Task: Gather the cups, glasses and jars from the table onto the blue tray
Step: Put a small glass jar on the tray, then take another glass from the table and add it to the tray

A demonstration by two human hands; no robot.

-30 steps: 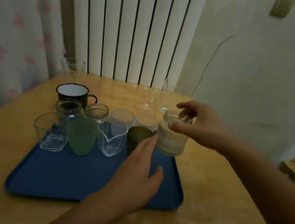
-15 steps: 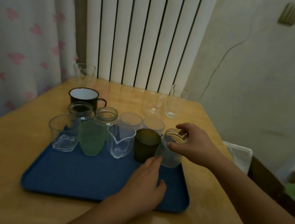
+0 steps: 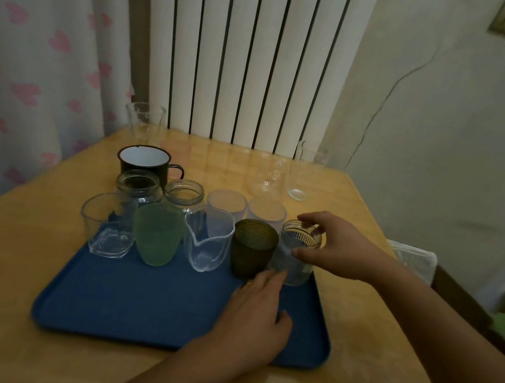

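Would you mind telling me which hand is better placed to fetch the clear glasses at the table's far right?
Right: the right hand is nearer the clear glasses; the left hand rests on the tray.

ten vessels on one tray [image 3: 123, 313], three off.

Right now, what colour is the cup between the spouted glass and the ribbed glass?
Dark olive-amber cup, textured; head view.
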